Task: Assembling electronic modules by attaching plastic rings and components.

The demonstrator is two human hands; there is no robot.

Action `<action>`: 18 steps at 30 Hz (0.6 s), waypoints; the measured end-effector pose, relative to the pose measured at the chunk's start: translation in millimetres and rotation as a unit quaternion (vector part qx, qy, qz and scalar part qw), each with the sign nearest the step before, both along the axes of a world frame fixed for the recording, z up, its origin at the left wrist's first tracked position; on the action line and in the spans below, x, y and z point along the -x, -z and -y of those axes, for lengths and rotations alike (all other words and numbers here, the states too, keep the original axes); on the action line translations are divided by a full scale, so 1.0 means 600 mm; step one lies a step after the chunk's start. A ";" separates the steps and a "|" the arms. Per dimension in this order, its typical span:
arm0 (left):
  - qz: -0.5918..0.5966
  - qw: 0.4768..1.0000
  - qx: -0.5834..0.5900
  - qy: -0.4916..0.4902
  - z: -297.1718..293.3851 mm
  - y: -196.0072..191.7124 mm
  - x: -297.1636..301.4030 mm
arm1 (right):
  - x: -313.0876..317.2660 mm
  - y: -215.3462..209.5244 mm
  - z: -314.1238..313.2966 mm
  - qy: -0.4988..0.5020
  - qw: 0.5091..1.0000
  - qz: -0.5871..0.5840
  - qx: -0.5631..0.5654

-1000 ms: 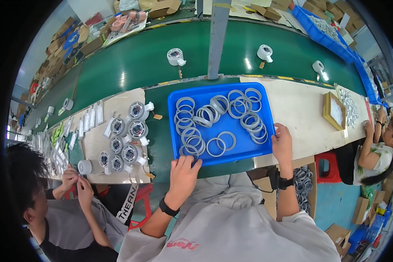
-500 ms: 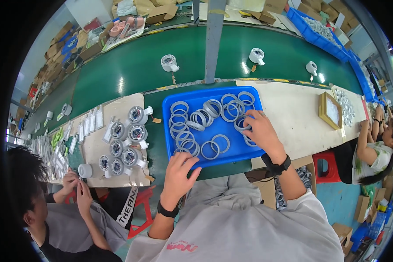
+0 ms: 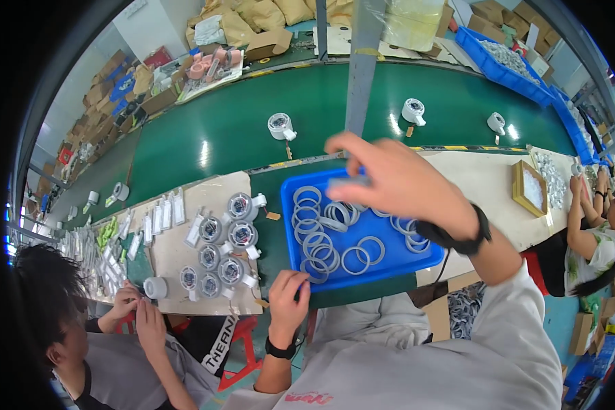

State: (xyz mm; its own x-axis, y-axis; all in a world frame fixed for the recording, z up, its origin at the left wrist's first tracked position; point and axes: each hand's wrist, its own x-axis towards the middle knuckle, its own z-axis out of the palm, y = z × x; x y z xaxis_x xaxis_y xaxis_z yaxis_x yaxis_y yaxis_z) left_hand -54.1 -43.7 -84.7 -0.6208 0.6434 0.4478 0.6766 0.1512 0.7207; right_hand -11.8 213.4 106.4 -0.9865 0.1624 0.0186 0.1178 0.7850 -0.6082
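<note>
A blue tray [image 3: 389,272] of grey rings stands before me. My right hand [image 3: 396,179] is raised over its far side, blurred, fingers bent. Between thumb and fingers shows a grey ring [image 3: 352,182], seen nearly edge-on. At the tray's near left corner is my left hand [image 3: 288,301], its fingers curled together close to the rim. What those fingers hold, if anything, is hidden. Several rings overlap along the tray's left side, and two overlapping rings [image 3: 355,260] lie near the front. My right forearm and hand cover part of the rings behind.
Left of the tray, round white housings [image 3: 242,234] sit on a cardboard sheet [image 3: 174,256], beside a co-worker's hands [image 3: 143,307]. A green conveyor belt [image 3: 205,137] runs behind, carrying white units. A grey post [image 3: 362,89] rises beyond the tray. A yellowish box [image 3: 528,190] lies right.
My right hand has risen from the rings at the tray's right and swung left and away from me, with a grey ring. The left hand stays by the near left corner, fingers more curled.
</note>
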 end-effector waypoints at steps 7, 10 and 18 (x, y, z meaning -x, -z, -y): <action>-0.065 0.997 -0.023 -0.042 0.001 0.066 -0.010 | 0.342 0.140 -0.090 -0.085 0.989 -0.067 -0.101; -0.137 0.990 -0.028 -0.027 0.017 0.081 -0.017 | 0.424 0.229 -0.076 0.003 0.994 -0.074 -0.083; -0.113 0.990 -0.033 -0.072 0.025 0.096 -0.033 | 0.439 0.253 -0.036 0.025 0.993 0.017 -0.113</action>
